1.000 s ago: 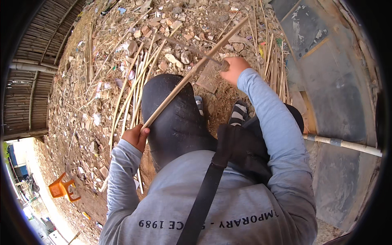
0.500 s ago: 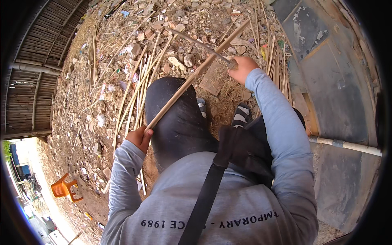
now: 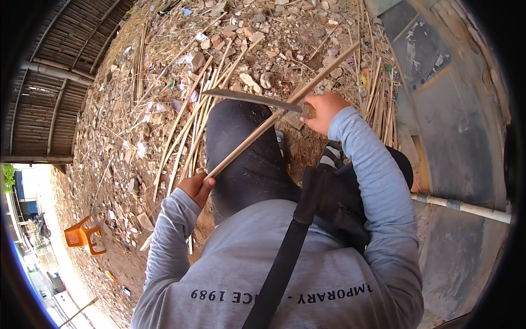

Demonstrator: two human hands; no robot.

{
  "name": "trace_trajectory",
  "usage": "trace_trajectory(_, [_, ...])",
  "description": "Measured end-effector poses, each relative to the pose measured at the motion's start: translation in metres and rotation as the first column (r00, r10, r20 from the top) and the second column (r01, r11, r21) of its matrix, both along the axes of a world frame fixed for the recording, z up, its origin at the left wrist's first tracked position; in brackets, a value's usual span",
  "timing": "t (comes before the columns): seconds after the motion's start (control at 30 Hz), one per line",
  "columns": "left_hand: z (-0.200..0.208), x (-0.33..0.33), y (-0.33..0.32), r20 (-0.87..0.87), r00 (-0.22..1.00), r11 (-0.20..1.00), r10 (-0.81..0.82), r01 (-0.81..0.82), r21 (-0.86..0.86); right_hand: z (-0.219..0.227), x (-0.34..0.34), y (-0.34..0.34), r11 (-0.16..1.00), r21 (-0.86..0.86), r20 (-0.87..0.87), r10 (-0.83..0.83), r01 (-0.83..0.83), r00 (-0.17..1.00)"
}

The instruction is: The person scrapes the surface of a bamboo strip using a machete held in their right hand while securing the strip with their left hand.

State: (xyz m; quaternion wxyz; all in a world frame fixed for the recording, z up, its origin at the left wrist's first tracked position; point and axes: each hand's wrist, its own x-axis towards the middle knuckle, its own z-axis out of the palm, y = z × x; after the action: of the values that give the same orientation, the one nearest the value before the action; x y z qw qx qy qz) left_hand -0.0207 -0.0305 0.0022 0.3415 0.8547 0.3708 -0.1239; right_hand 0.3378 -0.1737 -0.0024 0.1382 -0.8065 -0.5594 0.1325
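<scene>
My left hand is closed round the near end of a long, flat bamboo strip. The strip slants up over my left thigh toward the far right. In my closed right hand is the short wooden handle of a machete. Its long, dull blade points left and crosses the bamboo strip beyond my knee, seemingly against it. Several cut bamboo strips lie on the ground past my left leg.
More thin bamboo strips lie at the right, beside grey sheet panels. Rubble and dry litter cover the ground. An orange plastic chair stands at the left, below a bamboo-slat wall. A black bag hangs at my waist.
My right hand has moved nearer along the strip, and the machete blade has turned to show its broad side. The left hand keeps its grip on the strip's near end.
</scene>
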Motion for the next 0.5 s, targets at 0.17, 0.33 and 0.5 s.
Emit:
trace_trajectory(0.17, [-0.002, 0.003, -0.002, -0.054, 0.999, 0.994, -0.007, 0.013, 0.106, 0.009, -0.004, 0.005, 0.997, -0.082, 0.043, 0.017, -0.013, 0.999])
trace_trajectory(0.33, [-0.002, 0.017, -0.009, 0.013, 0.999, 0.976, -0.043, 0.04, 0.213, -0.031, 0.014, 0.002, 0.996, -0.016, -0.149, -0.09, 0.088, 0.985])
trace_trajectory(0.5, [-0.003, 0.016, 0.002, -0.049, 0.999, 0.987, -0.022, 0.029, 0.161, -0.02, 0.001, 0.007, 0.989, 0.045, 0.037, -0.144, 0.142, 0.989])
